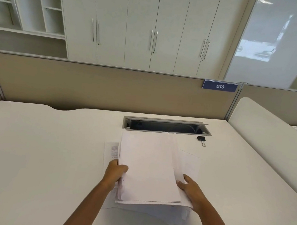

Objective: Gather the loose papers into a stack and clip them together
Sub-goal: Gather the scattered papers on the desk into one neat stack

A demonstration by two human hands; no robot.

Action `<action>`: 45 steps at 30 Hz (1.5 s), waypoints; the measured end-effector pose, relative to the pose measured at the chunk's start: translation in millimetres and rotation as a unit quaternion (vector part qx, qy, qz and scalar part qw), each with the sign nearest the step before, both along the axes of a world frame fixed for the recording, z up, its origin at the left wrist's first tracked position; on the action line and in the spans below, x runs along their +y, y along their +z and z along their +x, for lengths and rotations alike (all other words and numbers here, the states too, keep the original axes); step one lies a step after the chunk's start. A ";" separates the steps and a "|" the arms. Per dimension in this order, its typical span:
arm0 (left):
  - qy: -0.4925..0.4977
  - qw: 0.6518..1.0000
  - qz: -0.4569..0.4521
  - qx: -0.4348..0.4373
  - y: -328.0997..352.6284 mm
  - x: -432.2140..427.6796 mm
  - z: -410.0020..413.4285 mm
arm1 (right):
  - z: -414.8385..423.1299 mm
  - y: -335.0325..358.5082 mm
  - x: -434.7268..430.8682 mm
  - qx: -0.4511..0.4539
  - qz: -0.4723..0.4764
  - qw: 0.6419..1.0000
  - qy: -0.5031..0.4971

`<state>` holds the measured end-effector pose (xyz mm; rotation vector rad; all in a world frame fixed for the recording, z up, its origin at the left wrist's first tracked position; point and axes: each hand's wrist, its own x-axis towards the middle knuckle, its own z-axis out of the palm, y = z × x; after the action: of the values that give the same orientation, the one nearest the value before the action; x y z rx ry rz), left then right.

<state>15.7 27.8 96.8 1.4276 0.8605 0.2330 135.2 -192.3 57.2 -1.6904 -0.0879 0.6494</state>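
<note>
A loose stack of white papers (151,168) is lifted off the white desk, its near edge raised. My left hand (115,171) grips the stack's left edge, thumb on top. My right hand (190,189) holds the right edge, fingers curled under it. A printed sheet (112,151) lies flat on the desk under the stack at the left, and another sheet (191,162) pokes out at the right. A black binder clip (202,140) lies on the desk beyond the papers to the right, apart from both hands.
An open cable tray (166,126) is sunk into the desk (37,145) just behind the papers. A beige partition (100,86) with a blue "016" label closes the back. A white side divider (272,135) borders the right.
</note>
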 end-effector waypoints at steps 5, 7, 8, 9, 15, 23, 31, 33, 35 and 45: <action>-0.047 0.990 0.096 0.088 -2.9 -1.7 -8.2 | -2.4 0.4 0.2 -0.001 0.004 1.000 0.003; -0.054 0.997 0.044 0.043 -4.6 0.6 -10.1 | -4.2 1.3 -0.3 -0.006 0.008 1.000 0.008; -0.059 0.998 0.014 0.018 -5.0 1.3 -10.8 | -4.7 1.5 -0.3 -0.007 0.012 1.000 0.013; -0.062 0.998 -0.012 -0.002 -5.9 2.3 -11.3 | -5.5 2.5 -0.2 -0.007 0.015 1.000 0.017; -0.073 0.987 -0.132 -0.061 -9.6 7.4 -16.9 | -8.3 6.2 -0.6 -0.025 0.015 0.999 0.042; -0.046 0.992 -0.037 -0.109 -19.6 5.2 -12.2 | -6.4 11.9 4.8 -0.048 0.029 0.998 0.003; -0.048 0.974 0.053 -0.216 15.4 7.7 2.1 | 0.9 43.0 29.0 -0.184 0.147 0.970 -0.055; -0.098 0.967 0.064 -0.227 23.3 11.6 1.7 | 0.4 44.4 31.6 -0.192 0.156 0.968 -0.041; -0.128 0.962 0.061 -0.233 28.1 14.0 0.7 | -2.8 42.1 32.8 -0.199 0.150 0.968 -0.021; -0.047 0.956 0.104 -0.270 34.5 10.5 8.5 | -3.6 53.0 40.4 -0.252 0.133 0.954 -0.089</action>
<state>24.2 38.4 131.3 1.4920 0.3242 0.6245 131.6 -151.9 110.2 -1.5438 -0.3641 0.0535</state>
